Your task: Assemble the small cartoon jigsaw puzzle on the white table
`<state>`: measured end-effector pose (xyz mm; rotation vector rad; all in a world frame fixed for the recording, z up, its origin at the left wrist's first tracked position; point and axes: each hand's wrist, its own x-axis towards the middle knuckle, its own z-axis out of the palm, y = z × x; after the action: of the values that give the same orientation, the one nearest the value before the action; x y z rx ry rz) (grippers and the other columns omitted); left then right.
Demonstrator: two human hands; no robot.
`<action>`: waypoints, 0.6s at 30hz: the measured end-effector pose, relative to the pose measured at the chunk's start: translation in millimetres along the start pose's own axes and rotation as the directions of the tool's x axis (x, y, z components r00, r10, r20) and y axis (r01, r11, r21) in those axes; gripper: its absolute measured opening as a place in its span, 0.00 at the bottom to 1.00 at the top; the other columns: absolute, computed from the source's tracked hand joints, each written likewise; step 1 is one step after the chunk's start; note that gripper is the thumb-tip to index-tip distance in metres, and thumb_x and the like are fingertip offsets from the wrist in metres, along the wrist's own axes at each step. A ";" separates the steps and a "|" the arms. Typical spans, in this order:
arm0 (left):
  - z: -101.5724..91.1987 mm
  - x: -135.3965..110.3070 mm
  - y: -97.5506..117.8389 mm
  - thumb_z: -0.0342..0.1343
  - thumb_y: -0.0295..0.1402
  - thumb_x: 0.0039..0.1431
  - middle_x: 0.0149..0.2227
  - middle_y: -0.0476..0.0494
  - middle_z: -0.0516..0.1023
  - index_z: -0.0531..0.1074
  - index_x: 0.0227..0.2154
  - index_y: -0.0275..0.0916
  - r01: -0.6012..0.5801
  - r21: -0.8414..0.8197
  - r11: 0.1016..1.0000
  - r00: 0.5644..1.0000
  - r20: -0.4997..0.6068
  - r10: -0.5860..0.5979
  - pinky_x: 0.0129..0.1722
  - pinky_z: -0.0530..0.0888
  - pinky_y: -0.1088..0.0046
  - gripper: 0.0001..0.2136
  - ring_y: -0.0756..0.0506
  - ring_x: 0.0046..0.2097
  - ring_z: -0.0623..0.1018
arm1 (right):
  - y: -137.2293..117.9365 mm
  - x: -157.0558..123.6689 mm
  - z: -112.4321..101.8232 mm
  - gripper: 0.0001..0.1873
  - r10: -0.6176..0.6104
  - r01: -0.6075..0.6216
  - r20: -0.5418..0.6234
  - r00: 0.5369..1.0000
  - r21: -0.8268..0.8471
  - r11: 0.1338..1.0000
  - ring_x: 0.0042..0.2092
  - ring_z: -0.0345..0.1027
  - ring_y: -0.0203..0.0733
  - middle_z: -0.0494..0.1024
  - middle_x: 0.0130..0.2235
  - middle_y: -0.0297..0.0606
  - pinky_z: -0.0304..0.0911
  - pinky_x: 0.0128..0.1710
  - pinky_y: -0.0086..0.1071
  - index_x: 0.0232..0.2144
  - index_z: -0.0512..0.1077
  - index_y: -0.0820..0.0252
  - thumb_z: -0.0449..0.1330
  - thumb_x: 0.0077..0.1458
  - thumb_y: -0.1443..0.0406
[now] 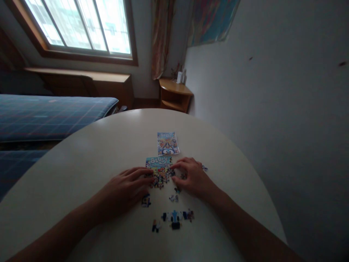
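Head view lettering: "BLUEY" on the colourful, part-built jigsaw (160, 169) and on the bright, rectangular printed sheet (167, 143) just beyond.
Left hand (124, 189): open, fingers stretched to the jigsaw's left edge.
Right hand (194, 178): curled at its right edge; whether it grips anything, I can't tell.
Jigsaw's place: on the white, rounded table (120, 143), between both hands.
Jigsaw's direction: title away from the person; long axis unclear.

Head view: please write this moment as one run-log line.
puzzle: partly joined | left hand: at its left edge | right hand: at its right edge | picture sheet: beyond puzzle
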<state>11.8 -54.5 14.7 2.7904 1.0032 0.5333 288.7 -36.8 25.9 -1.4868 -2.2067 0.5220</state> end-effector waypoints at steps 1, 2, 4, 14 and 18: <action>-0.3 0.0 0.1 0.51 0.30 0.67 0.59 0.45 0.71 0.69 0.55 0.48 0.000 0.001 1.000 1.000 0.002 0.000 0.55 0.74 0.57 0.16 0.41 0.57 0.73 | 0.0 0.0 -0.2 0.14 0.001 -0.001 0.000 1.000 0.006 1.000 0.52 0.66 0.49 0.77 0.47 0.38 0.53 0.53 0.47 0.42 0.78 0.49 0.68 0.50 0.63; -0.6 0.1 0.1 0.51 0.30 0.67 0.59 0.45 0.71 0.69 0.55 0.47 0.001 0.001 1.000 1.000 0.005 -0.001 0.55 0.74 0.57 0.16 0.41 0.57 0.73 | -0.3 0.1 -0.5 0.13 0.003 -0.003 0.001 1.000 0.014 1.000 0.52 0.66 0.49 0.77 0.47 0.37 0.53 0.53 0.47 0.41 0.78 0.49 0.68 0.50 0.64; -1.2 0.3 0.0 0.51 0.29 0.67 0.59 0.45 0.71 0.69 0.55 0.47 -0.004 -0.003 1.000 1.000 0.009 0.004 0.55 0.74 0.57 0.16 0.41 0.57 0.73 | -1.3 0.3 -1.1 0.12 0.005 -0.005 0.006 1.000 0.030 1.000 0.52 0.66 0.48 0.78 0.47 0.37 0.52 0.53 0.47 0.39 0.79 0.49 0.68 0.50 0.64; -0.2 0.1 -0.5 0.52 0.30 0.66 0.59 0.45 0.71 0.70 0.55 0.47 0.003 -0.006 1.000 1.000 0.003 -0.003 0.56 0.74 0.57 0.16 0.42 0.57 0.73 | 0.4 0.7 -3.0 0.13 -0.020 0.019 0.015 1.000 0.016 1.000 0.51 0.68 0.48 0.78 0.46 0.37 0.53 0.53 0.47 0.41 0.79 0.48 0.68 0.50 0.62; -1.4 0.4 0.2 0.51 0.30 0.67 0.59 0.45 0.71 0.69 0.55 0.47 -0.001 -0.011 1.000 1.000 0.003 0.001 0.56 0.74 0.56 0.16 0.41 0.57 0.73 | -1.3 -2.8 -12.4 0.15 -0.065 0.064 0.061 0.996 0.006 0.998 0.52 0.69 0.48 0.78 0.48 0.38 0.52 0.54 0.47 0.44 0.78 0.48 0.68 0.52 0.62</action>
<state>11.7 -54.4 16.1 2.7817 0.9955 0.5322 295.4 -39.0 36.5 -1.4102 -2.2912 0.5575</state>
